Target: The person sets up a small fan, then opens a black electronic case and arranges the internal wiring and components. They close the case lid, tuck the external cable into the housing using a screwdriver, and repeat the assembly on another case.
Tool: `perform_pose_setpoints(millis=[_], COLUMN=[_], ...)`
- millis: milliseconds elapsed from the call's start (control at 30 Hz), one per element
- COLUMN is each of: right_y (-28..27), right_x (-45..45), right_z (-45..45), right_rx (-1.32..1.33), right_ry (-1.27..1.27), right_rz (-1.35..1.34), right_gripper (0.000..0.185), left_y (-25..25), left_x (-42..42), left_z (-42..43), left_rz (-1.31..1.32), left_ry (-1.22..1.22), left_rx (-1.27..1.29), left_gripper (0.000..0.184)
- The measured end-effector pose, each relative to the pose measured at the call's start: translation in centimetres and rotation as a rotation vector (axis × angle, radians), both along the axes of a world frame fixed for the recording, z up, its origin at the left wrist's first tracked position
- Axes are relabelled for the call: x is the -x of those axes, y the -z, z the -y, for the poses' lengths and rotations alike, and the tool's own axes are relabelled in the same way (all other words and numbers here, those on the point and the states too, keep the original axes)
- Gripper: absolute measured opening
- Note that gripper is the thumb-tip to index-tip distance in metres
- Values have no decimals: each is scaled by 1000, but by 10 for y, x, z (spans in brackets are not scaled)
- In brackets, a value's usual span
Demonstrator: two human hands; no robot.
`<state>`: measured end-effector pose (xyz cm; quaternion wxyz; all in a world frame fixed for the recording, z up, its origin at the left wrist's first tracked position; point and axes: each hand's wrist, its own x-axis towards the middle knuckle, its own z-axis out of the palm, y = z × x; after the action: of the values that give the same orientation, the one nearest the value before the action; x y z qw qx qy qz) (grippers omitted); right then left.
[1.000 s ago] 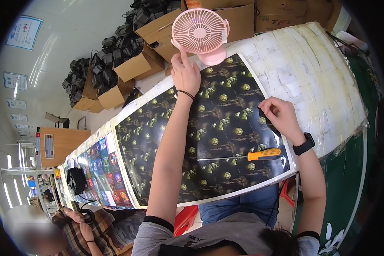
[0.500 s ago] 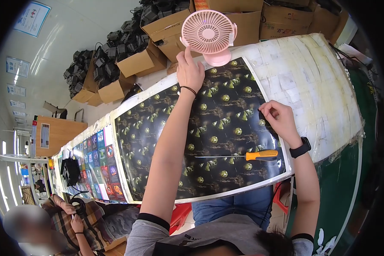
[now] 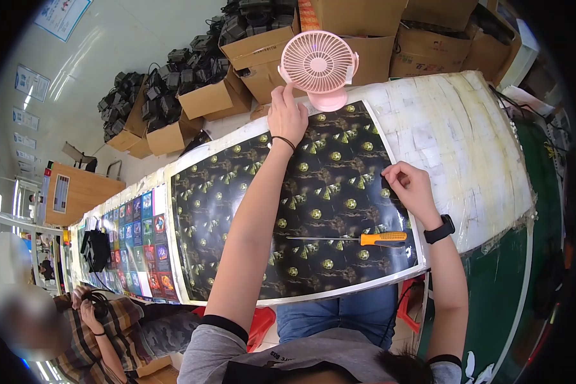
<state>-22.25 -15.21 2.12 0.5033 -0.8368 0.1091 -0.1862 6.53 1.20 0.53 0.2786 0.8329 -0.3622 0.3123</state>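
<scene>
My left hand (image 3: 288,120) reaches across the table to the left side of a pink desk fan (image 3: 317,63). Its fingers are stretched out at the lower left rim, and whether they touch it I cannot tell. Over the right edge of a glossy dark patterned mat (image 3: 237,221), my right hand (image 3: 411,189) is curled with thumb and forefinger pinched together. Anything between those fingertips is too small to make out. Below that hand, a screwdriver (image 3: 383,239) with an orange handle lies on the mat, its shaft pointing left.
Left of the mat are a sheet of colourful pictures (image 3: 137,240) and a black boxy device (image 3: 95,249) with a cable. Cartons (image 3: 206,96) of black devices stand behind the table. At lower left, a seated person's hands (image 3: 86,307) hold a black cable.
The view has shifted, so the fan and mat appear lower. My hands keep nearly the same places. The co-worker's hands have moved closer to their head.
</scene>
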Motion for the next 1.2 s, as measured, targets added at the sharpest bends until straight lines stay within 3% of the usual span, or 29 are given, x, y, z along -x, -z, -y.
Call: perform_pose_setpoints(millis=[167,267,400,533,667,767,900,1200], right_y=[2,4,3,11,6,5,5,12], right_x=[0,0,1,-1,3,6,7,10], right_z=[1,2,3,2,1,-4,-5,-4], right_rx=[-35,-38,-47,-118,-44,24,83,109], right_ry=[-11,-5,-24,-5,-26,-42,-33,20], right_rz=[29,5,-24,104,120,116,92,81], right_gripper=[9,9,8,7,13,13,13,13], left_y=[3,13,16,18,19,22,18,19], left_x=[2,2,7,27,50,61,82,115], left_z=[-6,-13,-31,-51,-66,-79,-98,-155], left_rz=[-46,-156,-609,-551,-658,-902,-822,-932], left_ry=[-16,-37,102,200,278,435,330,349], left_rx=[19,96,323,313,487,597,353,422], left_gripper=[31,31,31,30,28,31,25,24])
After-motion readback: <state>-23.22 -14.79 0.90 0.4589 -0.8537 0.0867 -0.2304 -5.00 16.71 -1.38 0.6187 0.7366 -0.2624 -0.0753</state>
